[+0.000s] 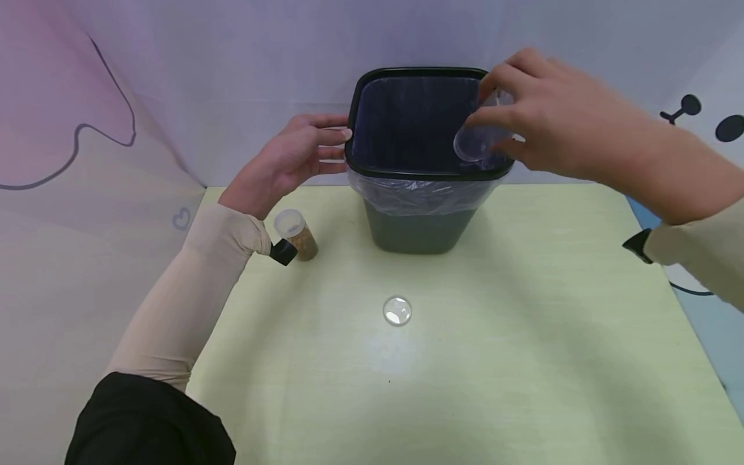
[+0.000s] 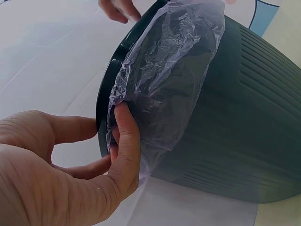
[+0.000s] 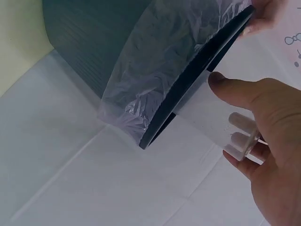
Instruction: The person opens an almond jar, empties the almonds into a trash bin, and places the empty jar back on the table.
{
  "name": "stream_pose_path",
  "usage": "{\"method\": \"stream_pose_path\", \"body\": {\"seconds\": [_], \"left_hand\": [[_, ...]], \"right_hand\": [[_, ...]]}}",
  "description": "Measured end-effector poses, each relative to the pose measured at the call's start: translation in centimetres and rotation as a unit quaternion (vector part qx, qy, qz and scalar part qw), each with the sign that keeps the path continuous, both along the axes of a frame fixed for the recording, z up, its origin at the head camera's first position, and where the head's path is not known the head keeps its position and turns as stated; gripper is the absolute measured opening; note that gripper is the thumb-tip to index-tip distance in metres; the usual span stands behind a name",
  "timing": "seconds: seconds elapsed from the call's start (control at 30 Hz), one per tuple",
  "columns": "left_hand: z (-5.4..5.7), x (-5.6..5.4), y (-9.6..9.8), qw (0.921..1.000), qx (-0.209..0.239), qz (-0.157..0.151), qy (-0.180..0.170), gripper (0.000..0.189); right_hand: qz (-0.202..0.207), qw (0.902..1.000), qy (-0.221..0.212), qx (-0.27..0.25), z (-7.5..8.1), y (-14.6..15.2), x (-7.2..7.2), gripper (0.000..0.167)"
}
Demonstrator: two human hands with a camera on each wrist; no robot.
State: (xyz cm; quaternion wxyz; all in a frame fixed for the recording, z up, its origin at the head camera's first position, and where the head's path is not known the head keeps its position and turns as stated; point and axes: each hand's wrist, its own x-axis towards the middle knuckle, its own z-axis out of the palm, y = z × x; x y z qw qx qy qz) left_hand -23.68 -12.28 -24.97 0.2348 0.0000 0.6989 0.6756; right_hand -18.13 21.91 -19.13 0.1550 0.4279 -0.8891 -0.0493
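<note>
A dark green trash bin (image 1: 415, 226) with a black rim and a clear plastic bag (image 2: 181, 70) folded over its edge stands at the table's far side. My left hand (image 1: 296, 152) grips the bin's left rim, thumb and fingers on the rim and bag (image 2: 127, 141). My right hand (image 1: 558, 116) holds a clear plastic jar (image 3: 207, 113), tilted with its mouth just inside the bin's right rim. The jar looks see-through, and nothing shows inside it. A small round clear lid (image 1: 398, 310) lies on the table in front of the bin.
A capped clear jar of brown grains (image 1: 301, 239) stands next to my left wrist. The pale yellow table (image 1: 523, 336) meets a white curtain-like backdrop (image 1: 261, 71) behind the bin. Beyond the table's right edge a dark cable (image 1: 692, 290) is visible.
</note>
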Motion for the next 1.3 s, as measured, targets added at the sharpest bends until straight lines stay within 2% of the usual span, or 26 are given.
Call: {"method": "stream_pose_path", "body": {"seconds": [0.2, 0.37, 0.63, 0.87, 1.07, 1.3], "left_hand": [[-0.01, 0.03, -0.04, 1.0, -0.001, 0.001, -0.003, 0.053], [-0.02, 0.04, -0.04, 1.0, -0.001, 0.002, -0.004, 0.054], [-0.03, 0.06, 0.03, 1.0, 0.004, 0.002, -0.003, 0.053], [-0.02, 0.02, 0.07, 1.0, 0.004, 0.001, -0.004, 0.054], [-0.08, -0.03, 0.09, 1.0, 0.003, 0.0, -0.004, 0.054], [-0.07, -0.03, 0.03, 1.0, 0.003, -0.001, -0.001, 0.053]], "right_hand": [[0.009, 0.9993, -0.014, -0.035, -0.06, -0.19, 0.14, 0.045], [0.002, 0.9976, -0.036, -0.059, -0.02, -0.23, 0.17, 0.045], [0.002, 1.0, 0.008, -0.002, -0.01, -0.29, 0.16, 0.045], [0.018, 0.9995, 0.01, -0.026, 0.01, -0.11, 0.23, 0.048], [0.014, 0.999, -0.004, -0.043, -0.16, -0.28, 0.34, 0.046], [0.017, 0.9996, 0.017, -0.017, -0.08, -0.33, 0.29, 0.044]]}}
